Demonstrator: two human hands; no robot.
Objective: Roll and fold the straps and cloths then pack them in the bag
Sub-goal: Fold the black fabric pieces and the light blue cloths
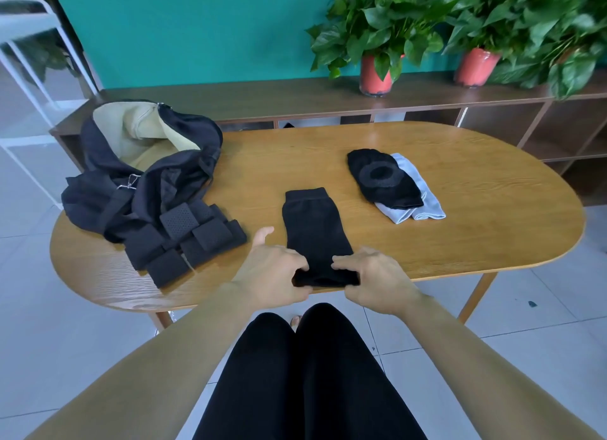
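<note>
Both hands, left (272,272) and right (377,277), pinch the black cloth's (312,226) near end with curled fingers; it lies flat on the surface (460,229) beyond them.

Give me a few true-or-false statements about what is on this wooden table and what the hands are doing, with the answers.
1. The left hand and the right hand both pinch the near end of the long black knitted cloth. True.
2. The black bag with a beige lining is zipped shut. False: it gapes open and the lining shows.
3. The black knee sleeve with a grey ring lies on top of the pale blue-grey folded cloth. True.
4. The rolled black straps are packed inside the bag. False: they lie on the oval wooden table, in front of the bag.
</note>
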